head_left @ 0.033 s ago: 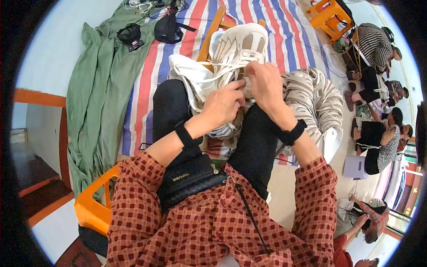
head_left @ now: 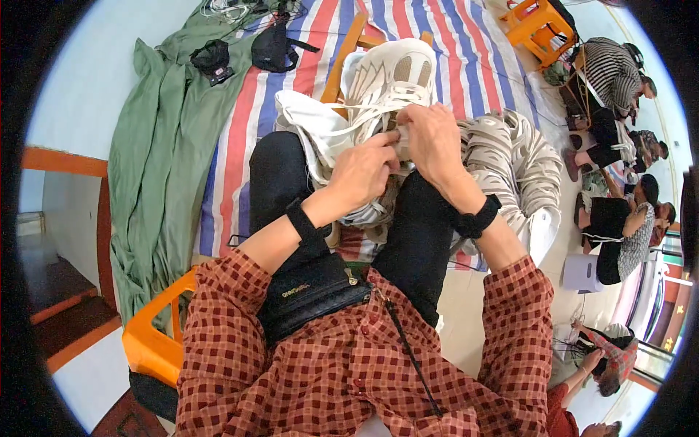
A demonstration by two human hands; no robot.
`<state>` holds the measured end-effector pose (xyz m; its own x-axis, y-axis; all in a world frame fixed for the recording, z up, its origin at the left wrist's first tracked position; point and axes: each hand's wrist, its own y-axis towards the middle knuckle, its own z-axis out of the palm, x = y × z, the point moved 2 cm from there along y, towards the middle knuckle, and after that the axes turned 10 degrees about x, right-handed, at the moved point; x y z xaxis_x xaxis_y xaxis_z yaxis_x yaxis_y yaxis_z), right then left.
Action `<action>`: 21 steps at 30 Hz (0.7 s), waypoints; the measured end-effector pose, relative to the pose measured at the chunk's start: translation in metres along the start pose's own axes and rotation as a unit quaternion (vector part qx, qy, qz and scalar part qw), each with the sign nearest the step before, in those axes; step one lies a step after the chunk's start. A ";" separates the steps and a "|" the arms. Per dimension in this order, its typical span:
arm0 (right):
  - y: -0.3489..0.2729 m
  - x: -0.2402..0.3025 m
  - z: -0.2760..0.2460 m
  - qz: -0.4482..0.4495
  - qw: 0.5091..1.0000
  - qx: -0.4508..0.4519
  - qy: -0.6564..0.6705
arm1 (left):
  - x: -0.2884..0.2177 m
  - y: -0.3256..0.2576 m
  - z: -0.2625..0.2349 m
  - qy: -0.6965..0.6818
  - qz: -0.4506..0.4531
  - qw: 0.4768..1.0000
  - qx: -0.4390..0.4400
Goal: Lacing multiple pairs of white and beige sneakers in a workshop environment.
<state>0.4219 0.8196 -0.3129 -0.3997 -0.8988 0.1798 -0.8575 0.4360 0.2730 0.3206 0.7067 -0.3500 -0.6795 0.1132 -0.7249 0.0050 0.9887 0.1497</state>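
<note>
Across my lap lies a bundle of off-white shoe uppers (head_left: pixel 368 81) with tan mesh toes, nested in one another. Loose cream shoelaces (head_left: pixel 362 115) cross the front one. My left hand (head_left: pixel 362 172) is closed at its opening, index finger stretched toward the right fingertips. Beside it, my right hand (head_left: pixel 435 148) bends over the upper, fingers pinched where a lace runs in under them. Exactly what lies between the fingertips is partly hidden. A white lining flap (head_left: pixel 309 120) sticks out at the left, over my knee.
More nested, laced uppers (head_left: pixel 513 156) lie curved by my right knee. A wooden frame (head_left: pixel 344 65) stands behind the bundle on a striped sheet (head_left: pixel 320 29). Green cloth (head_left: pixel 164 146) and a black bag (head_left: pixel 274 49) lie left. Orange stools (head_left: pixel 156 331) and several seated people are around.
The view has shifted very slightly. Both hands stay at the same shoe upper, with the right fingers moved a touch to the left.
</note>
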 end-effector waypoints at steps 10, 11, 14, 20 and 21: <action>-0.002 0.015 0.001 0.004 0.993 0.035 -0.114 | -0.010 -0.014 -0.012 -0.047 0.026 0.997 -0.061; -0.001 0.013 0.001 0.005 0.993 0.032 -0.115 | -0.014 -0.014 -0.019 -0.046 0.029 0.997 -0.061; 0.002 0.011 0.003 -0.006 0.992 0.016 -0.125 | -0.016 -0.015 -0.032 -0.054 -0.031 0.998 -0.019; 0.036 0.011 -0.010 0.005 0.983 -0.050 0.178 | -0.007 0.001 -0.041 -0.060 -0.036 0.989 -0.128; 0.051 0.012 -0.025 -0.030 0.970 -0.149 0.189 | 0.001 0.008 -0.036 -0.013 -0.030 0.990 -0.138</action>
<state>0.3809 0.8319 -0.2732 -0.1558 -0.8670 0.4734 -0.7215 0.4272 0.5449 0.2935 0.7115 -0.3252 -0.6537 0.0620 -0.7542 -0.2367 0.9299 0.2816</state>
